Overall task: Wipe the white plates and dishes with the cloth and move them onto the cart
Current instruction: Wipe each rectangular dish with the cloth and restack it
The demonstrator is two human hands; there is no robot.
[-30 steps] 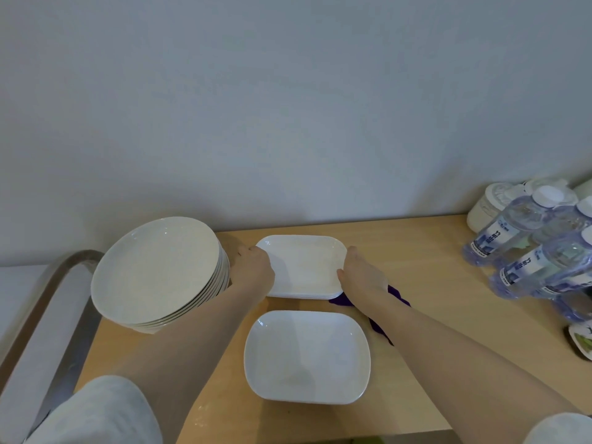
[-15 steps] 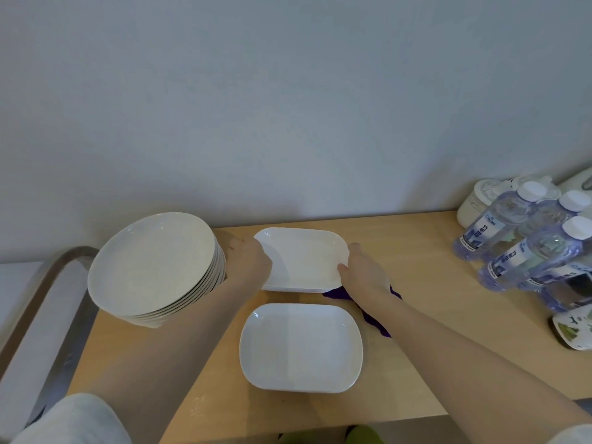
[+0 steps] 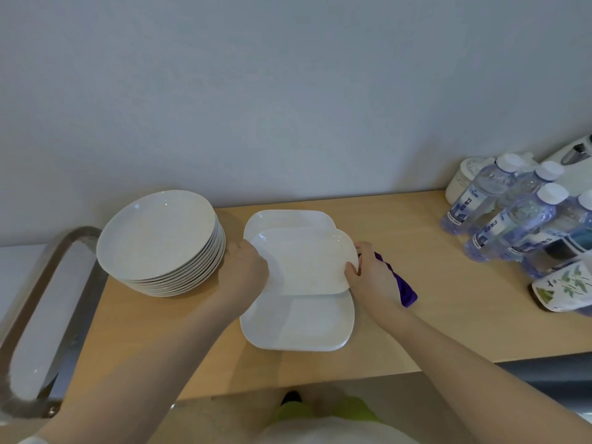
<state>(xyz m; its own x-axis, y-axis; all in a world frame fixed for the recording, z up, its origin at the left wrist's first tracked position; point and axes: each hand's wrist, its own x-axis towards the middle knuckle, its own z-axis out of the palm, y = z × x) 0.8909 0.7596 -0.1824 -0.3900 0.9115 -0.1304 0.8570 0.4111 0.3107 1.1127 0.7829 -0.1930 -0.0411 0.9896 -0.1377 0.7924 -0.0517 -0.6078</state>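
- The left hand point(image 3: 245, 270) is gripping the left edge of a rectangular dish point(image 3: 304, 261), fingers curled round its rim
- The right hand point(image 3: 373, 277) is holding the dish's right edge with thumb on top, and the purple cloth point(image 3: 405, 288) is bunched under the same hand, trailing out to the right on the bench point(image 3: 416, 331)
- The held dish is sitting raised between the two hands, overlapping a second rectangular dish point(image 3: 298, 325) lying nearer on the bench and another rectangular dish point(image 3: 288, 217) lying farther, toward the wall
- Judged from this, the step in hand is picking up one dish from the far spot; the wiping of it seems not yet begun
- The next move is calling for one hand to take the dish's weight while the other frees the cloth and rubs the surface, then a carry left to the cart point(image 3: 48, 299), whose metal rail is showing at the left edge
- Counting: three rectangular dishes showing, though the far one may be a stack, which I cannot tell; one stack of round plates point(image 3: 160, 238) at the left of the bench, roughly nine by the rims; one cloth
- At the far right, at least five water bottles point(image 3: 512, 225) are standing clustered, with a white jar point(image 3: 464, 181) behind them and a leaf-patterned pack point(image 3: 563, 290) lying nearer
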